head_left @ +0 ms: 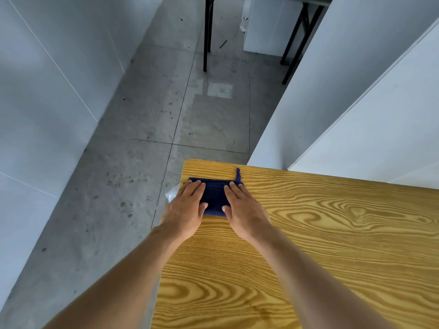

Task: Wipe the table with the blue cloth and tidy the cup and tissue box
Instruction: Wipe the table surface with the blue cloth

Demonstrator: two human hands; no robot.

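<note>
Head cam, steep downward, close.

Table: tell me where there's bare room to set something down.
The table is bare to the right of the right hand, out to the white panels, and along the near edge between the forearms. Only the far left corner is taken: both hands, left, lie flat on the folded cloth.

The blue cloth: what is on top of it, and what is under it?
Both hands, left hand and right hand, lie flat on the blue cloth. Under it is the wooden table; that covered patch is hidden.
</note>
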